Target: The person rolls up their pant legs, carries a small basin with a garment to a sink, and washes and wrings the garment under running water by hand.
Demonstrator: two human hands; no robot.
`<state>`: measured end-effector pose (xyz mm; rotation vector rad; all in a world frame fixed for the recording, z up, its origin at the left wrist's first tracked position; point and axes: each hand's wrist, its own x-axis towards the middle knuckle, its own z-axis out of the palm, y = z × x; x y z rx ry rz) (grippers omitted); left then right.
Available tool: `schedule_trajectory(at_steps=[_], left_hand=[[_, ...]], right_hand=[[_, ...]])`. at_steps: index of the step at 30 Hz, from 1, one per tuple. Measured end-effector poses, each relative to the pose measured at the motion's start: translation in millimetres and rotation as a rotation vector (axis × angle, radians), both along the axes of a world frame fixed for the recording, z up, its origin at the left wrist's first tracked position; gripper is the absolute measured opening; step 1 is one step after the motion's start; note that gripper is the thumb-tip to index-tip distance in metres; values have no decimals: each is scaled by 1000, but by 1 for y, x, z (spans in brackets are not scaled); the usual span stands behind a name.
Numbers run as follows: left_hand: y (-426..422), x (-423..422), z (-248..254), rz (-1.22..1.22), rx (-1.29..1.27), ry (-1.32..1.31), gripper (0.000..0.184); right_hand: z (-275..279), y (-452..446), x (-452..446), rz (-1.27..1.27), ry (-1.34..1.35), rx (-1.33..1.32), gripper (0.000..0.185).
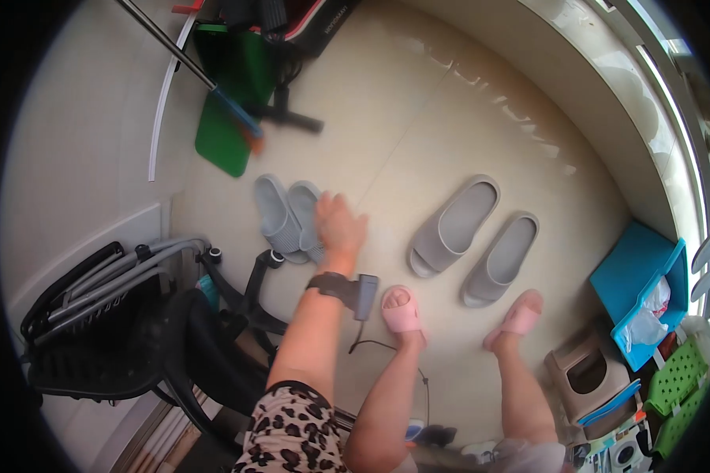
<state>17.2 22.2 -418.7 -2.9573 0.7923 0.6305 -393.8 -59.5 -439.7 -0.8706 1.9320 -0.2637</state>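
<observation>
Nearest my camera, a leopard-print sleeve (288, 430) covers the upper part of the left arm, with a dark wristband (331, 286) farther along. From here I see the left hand (341, 229) over one blue-grey slipper (301, 199), which sits on the floor (386, 102) just beside its mate (273, 206). Blur hides the fingertips; I cannot tell how far the hand is open or whether it grips the slipper. Outward lie larger grey slides (439, 244), feet in pink slippers (402, 317), and a blue bin (631, 264) at right.
</observation>
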Motion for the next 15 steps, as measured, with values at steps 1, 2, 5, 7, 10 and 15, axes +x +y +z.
schedule_trajectory(at_steps=[1, 2, 5, 7, 10, 15], left_hand=[[20, 14, 8, 33, 202, 34, 62], [38, 24, 15, 64, 402, 71, 64], [99, 50, 8, 12, 393, 166, 41], [127, 64, 1, -51, 308, 198, 29], [133, 74, -3, -113, 58, 175, 24], [131, 90, -3, 64, 151, 218, 25]], right_hand=[[4, -2, 5, -48, -26, 9, 61], [7, -1, 8, -98, -50, 17, 62], [-1, 8, 4, -207, -117, -13, 62], [3, 7, 10, -184, -104, -35, 62], [-3, 7, 5, -106, -99, -42, 62], [11, 4, 27, -180, -45, -5, 62]])
